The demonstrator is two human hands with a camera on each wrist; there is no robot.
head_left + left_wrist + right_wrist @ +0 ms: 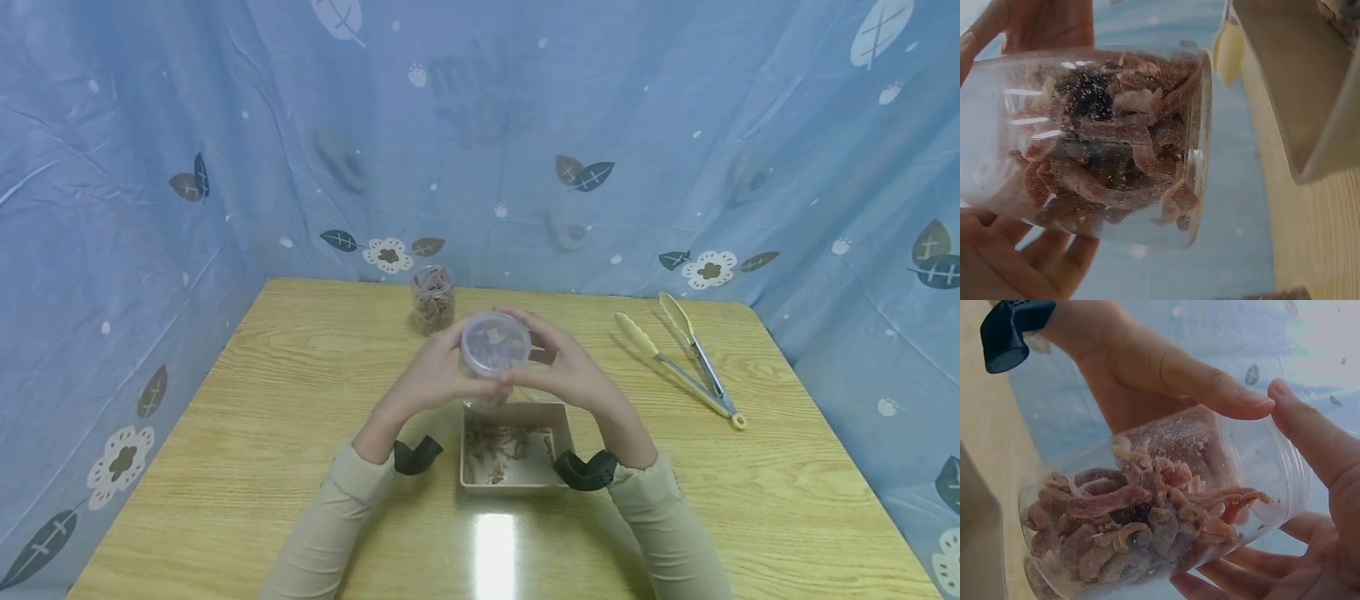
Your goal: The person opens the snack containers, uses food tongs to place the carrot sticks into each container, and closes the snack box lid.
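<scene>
Both hands hold a clear plastic jar (495,346) in front of the body, above the back part of the tray. A translucent round lid appears to sit on its top. Reddish-brown dried meat strips (1104,506) fill much of the jar, with fine crumbs stuck to its wall. My left hand (435,375) curls round the left side of the jar. On the opposite side, my right hand (566,367) grips it, and the two thumbs meet near the lid's front edge. Below stands a beige rectangular tray (517,490) with more strips scattered inside.
A second clear jar (432,300) holding similar strips stands at the back of the wooden table (315,375). Tongs (693,367) with pale yellow tips lie spread at the right. A clear round rim (551,396) shows partly behind the right hand. Blue patterned curtain (487,167) encloses the table.
</scene>
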